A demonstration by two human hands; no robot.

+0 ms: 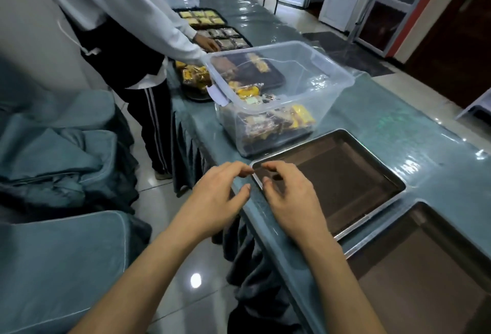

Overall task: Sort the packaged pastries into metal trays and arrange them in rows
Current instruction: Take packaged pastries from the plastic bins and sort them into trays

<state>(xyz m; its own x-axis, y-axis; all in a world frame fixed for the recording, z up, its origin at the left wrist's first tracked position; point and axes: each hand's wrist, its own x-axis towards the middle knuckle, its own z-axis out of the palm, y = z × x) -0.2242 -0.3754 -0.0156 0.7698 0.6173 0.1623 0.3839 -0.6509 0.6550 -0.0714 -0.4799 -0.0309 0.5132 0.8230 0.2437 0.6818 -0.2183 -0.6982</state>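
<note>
An empty metal tray (377,171) lies on the teal table in front of me. A second empty metal tray (425,262) sits to its right, nearer me. Behind them stands a clear plastic bin (332,73) holding several packaged pastries (276,118), yellow and brown. My left hand (218,198) hovers just off the table's near edge by the first tray's corner, fingers loosely curled and holding nothing. My right hand (289,200) is over that tray's near-left corner, fingers bent, also holding nothing.
Another person in a white top (127,14) stands at the left and reaches toward dark trays of packaged pastries (225,37) farther along the table. Teal-covered chairs (61,262) crowd the left. The table's edge (255,216) runs diagonally; tiled floor lies below.
</note>
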